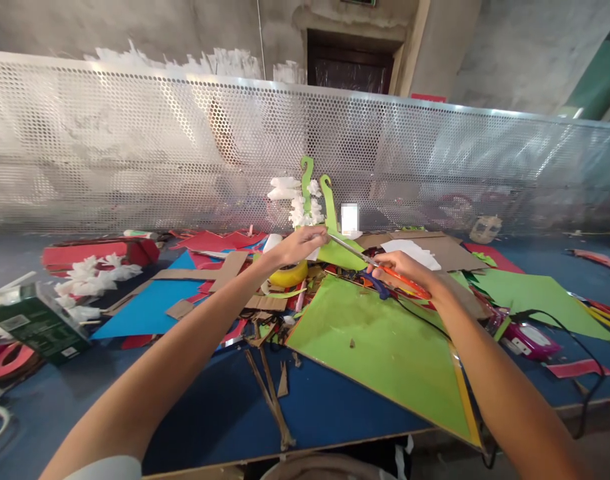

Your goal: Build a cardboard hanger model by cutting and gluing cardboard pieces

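Observation:
My right hand [402,267] is closed around the orange handle of a thin metal tool [349,249]. The tool's long silver shaft points left; its kind is unclear. At the shaft's far end, my left hand [299,245] has its fingertips pinched together. Whether they grip the tip or the green cut piece [341,255] beside it cannot be made out. Just beyond stand a green hooked strip [307,177], a second green strip [329,200] and white crumpled tufts [299,212]. Under my right hand lies a dark blue handle [377,285], and a yellow tape roll [289,275] sits below my left.
A large green board [375,353] covers the front middle of the blue table [209,413]. Cardboard scraps, blue sheet [149,310] and red pieces crowd the left. A green box [37,323], purple device [529,340] and its cable lie at the sides. Perforated metal panel [159,147] stands behind.

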The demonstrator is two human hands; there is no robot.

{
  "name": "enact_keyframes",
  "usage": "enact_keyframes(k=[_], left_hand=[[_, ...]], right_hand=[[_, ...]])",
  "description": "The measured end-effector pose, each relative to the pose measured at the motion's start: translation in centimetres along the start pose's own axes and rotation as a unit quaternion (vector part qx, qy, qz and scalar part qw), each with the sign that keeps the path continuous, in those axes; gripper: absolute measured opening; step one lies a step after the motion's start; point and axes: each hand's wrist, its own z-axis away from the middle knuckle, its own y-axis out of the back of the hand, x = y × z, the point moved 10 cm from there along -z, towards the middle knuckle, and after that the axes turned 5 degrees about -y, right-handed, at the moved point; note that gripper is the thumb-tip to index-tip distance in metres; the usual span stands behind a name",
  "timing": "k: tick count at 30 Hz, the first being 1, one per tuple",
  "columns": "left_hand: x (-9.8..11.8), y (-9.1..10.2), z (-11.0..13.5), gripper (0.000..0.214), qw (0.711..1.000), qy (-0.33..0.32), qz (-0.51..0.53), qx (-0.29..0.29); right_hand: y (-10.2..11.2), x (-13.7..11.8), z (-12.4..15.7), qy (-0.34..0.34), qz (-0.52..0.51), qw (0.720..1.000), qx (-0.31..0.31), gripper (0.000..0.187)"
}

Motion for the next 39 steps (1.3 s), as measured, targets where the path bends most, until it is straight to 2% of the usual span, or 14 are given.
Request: enact_keyframes(k=[5,11,21,26,31,39], left_hand=[[-0.3,0.4,0.2,0.027,0.996,0.030,0.008,0.079],[0.2,0.6,0.3,0.030,0.994,0.015,-0.005,0.108],[0.7,1.1,0.3,0.034,0.997,0.018,-0.005,0.080],[0.9,0.6,0.1,0.034,0.999,0.007,0.011,0.053],[0.4,0.3,0.1,0.033,0.998,0.028,0.021,0.056],[0.2,0.3,0.0,0.037,0.996,0.036,0.052,0.064]], right_hand=[[0.0,-0.2,-0.3,-0.018,0.013,0.999,0.031,0.050],[-0.2,-0.2,-0.5,-0.012,-0.004,0.999,0.053,0.058],[-0.8,-0.8,-0.5,0.005,-0.058,0.998,0.032,0.066],[-1.0,-0.9,-0.4,0.005,-0.064,0.998,0.020,0.070],[-1.0,-1.0,-0.4,0.012,-0.060,0.998,0.030,0.064],[-0.9,-1.3,-0.2,-0.022,-0.057,0.996,0.058,0.059]])
